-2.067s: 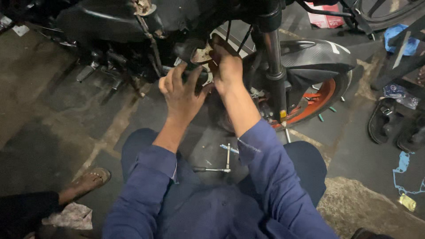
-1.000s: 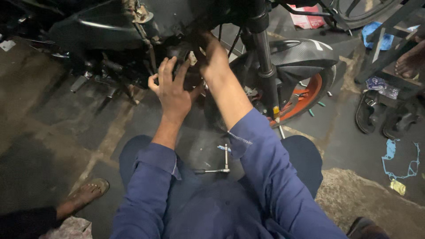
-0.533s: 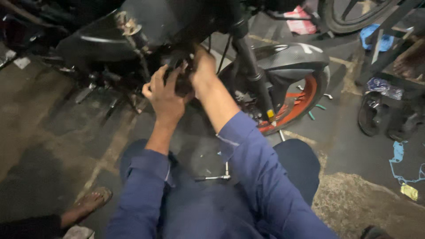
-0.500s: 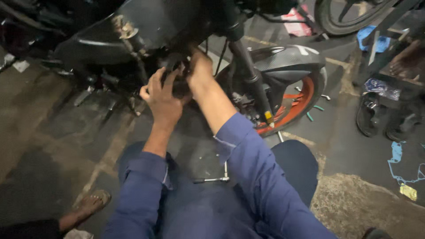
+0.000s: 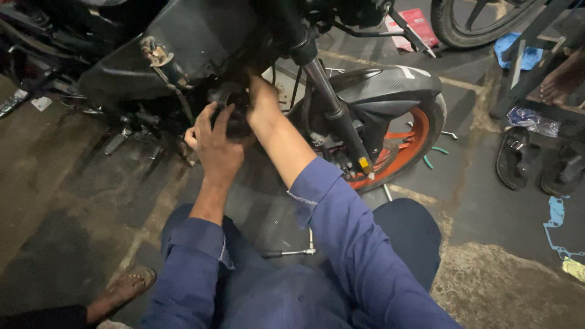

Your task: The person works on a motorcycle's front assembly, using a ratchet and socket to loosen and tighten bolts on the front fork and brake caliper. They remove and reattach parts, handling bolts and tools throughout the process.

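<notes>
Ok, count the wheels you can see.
2. The motorcycle's front wheel, with an orange rim, stands right of the hands. Another wheel shows at the top right edge, partly cut off. The motorcycle's rear wheel is out of view.

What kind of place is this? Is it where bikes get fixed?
Most likely a motorcycle repair workshop. A motorcycle with an orange-rimmed front wheel stands on a stained concrete floor, a metal wrench lies beside the person, and both hands work at its engine area.

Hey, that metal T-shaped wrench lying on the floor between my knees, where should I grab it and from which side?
Probably take the metal T-shaped wrench by its long shaft, from above. It lies flat on the concrete floor, so only the top is open. The shaft runs away from you, between your knees; the right hand looks nearer, though both are at the motorcycle now.
</notes>
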